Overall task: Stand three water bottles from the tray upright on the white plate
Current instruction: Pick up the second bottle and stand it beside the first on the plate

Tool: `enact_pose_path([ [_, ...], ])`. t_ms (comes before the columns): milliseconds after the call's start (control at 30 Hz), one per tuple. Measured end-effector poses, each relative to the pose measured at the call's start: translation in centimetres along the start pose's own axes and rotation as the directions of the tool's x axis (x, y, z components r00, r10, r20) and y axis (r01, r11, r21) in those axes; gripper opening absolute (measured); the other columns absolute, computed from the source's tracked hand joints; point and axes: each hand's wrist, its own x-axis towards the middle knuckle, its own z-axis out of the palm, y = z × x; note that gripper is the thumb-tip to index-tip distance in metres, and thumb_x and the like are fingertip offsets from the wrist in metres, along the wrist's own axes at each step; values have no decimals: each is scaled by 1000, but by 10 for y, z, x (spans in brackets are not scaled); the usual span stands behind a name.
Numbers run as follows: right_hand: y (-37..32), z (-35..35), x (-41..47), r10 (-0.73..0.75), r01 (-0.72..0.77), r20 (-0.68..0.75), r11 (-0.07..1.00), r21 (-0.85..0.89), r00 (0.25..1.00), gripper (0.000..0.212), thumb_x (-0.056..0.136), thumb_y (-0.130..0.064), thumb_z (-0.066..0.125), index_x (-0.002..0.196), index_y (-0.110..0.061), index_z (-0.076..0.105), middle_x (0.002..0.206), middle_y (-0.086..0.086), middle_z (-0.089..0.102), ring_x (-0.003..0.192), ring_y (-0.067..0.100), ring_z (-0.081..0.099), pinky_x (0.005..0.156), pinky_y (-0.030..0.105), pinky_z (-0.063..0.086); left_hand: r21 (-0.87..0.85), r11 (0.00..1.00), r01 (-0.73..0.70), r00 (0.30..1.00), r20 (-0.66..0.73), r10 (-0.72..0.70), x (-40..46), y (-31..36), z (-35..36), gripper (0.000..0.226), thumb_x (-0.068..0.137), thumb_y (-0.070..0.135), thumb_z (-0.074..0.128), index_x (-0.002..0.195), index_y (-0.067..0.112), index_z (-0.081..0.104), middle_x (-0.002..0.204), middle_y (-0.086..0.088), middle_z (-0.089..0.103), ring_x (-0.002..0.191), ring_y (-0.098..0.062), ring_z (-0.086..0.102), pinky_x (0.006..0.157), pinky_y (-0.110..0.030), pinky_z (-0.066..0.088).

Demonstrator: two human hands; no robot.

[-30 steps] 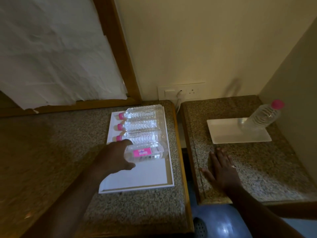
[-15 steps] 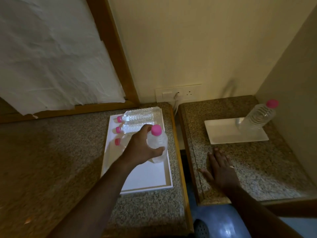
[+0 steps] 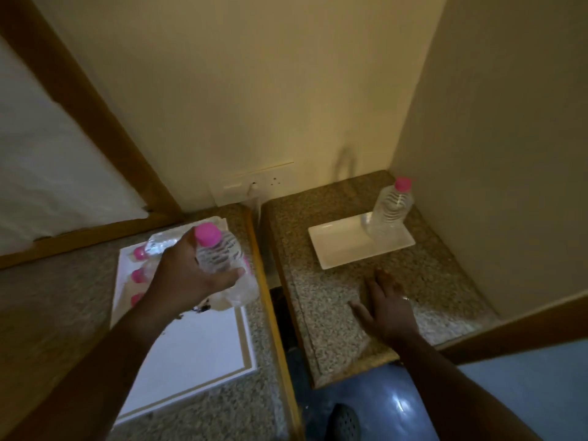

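Note:
My left hand (image 3: 186, 275) grips a clear water bottle (image 3: 219, 259) with a pink cap, held upright above the right side of the white tray (image 3: 197, 345). Three more bottles (image 3: 138, 275) lie on the tray behind my hand, their pink caps showing to the left. One pink-capped bottle (image 3: 391, 208) stands upright on the far right end of the white plate (image 3: 340, 246) on the right counter. My right hand (image 3: 388, 307) rests flat and open on that counter, just in front of the plate.
A dark gap (image 3: 276, 281) with wooden edging separates the two granite counters. A wall socket (image 3: 257, 183) with a cable sits behind the gap. Walls close in behind and to the right of the plate. A blue floor (image 3: 477, 402) lies below.
My left hand picked a bottle off the tray, turned it upright and lifted it toward the right. The right hand stayed flat on the counter.

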Motion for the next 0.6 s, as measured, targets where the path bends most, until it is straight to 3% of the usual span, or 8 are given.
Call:
enact_pose_path([
  [167, 50, -21, 8, 19, -18, 27, 999, -41, 999, 89, 88, -80, 29, 152, -18, 30, 162, 13, 20, 147, 33, 15, 116, 49, 19, -59, 994, -97, 992, 72, 101, 33, 50, 47, 69, 50, 45, 90, 112, 30, 62, 99, 16, 69, 89, 3, 65, 73, -24, 50],
  [233, 68, -27, 11, 26, -25, 23, 999, -33, 999, 94, 86, -83, 22, 153, -18, 26, 163, 13, 16, 149, 31, 10, 118, 46, 11, -89, 990, -107, 985, 129, 118, 51, 66, 78, 60, 55, 32, 92, 108, 25, 64, 98, 10, 72, 89, 1, 67, 75, -30, 54],
  [300, 79, -30, 14, 16, -16, 10, 1000, -25, 1000, 98, 83, -84, 16, 154, -17, 25, 163, 14, 13, 150, 30, 6, 119, 44, 4, -93, 989, -118, 980, 152, 131, 67, 81, 109, 52, 60, 20, 91, 105, 19, 64, 102, -1, 73, 94, -13, 69, 83, -38, 57],
  [367, 84, -28, 14, 5, -5, 6, 1000, -22, 1000, 96, 84, -83, 14, 155, -19, 21, 164, 12, 9, 150, 27, 2, 118, 42, -1, -79, 985, -156, 972, 163, 167, 81, 92, 136, 51, 59, 17, 92, 102, 20, 64, 101, -1, 71, 95, -17, 69, 80, -28, 56],
  [433, 87, -25, 15, 15, -15, -6, 1000, -3, 1000, 93, 86, -83, 16, 155, -21, 18, 164, 10, 5, 150, 25, -2, 118, 42, -3, -79, 984, -158, 967, 188, 170, 95, 102, 163, 57, 57, 23, 93, 106, 20, 65, 95, 9, 67, 88, -6, 66, 68, -4, 45],
  [467, 87, -24, 16, 13, -13, -13, 1000, 2, 1000, 93, 86, -83, 16, 155, -22, 18, 164, 10, 4, 150, 24, -4, 118, 42, -4, -71, 985, -154, 970, 180, 165, 102, 107, 174, 60, 56, 28, 94, 108, 22, 64, 94, 13, 65, 86, 0, 63, 67, -1, 43],
  [500, 86, -23, 16, 5, -5, -20, 1000, 1, 1000, 92, 86, -83, 17, 155, -22, 18, 164, 10, 4, 149, 22, -7, 118, 41, -5, -77, 986, -148, 971, 177, 160, 108, 109, 183, 62, 55, 30, 94, 108, 24, 62, 96, 13, 66, 87, 0, 63, 72, -4, 45],
  [600, 89, -22, 16, -6, 6, -44, 1000, -6, 999, 90, 88, -81, 20, 155, -20, 22, 164, 10, 6, 145, 17, -12, 116, 40, -8, -110, 986, -122, 968, 209, 143, 126, 114, 211, 66, 56, 31, 93, 113, 27, 59, 112, 2, 68, 103, -16, 64, 86, -31, 50],
])
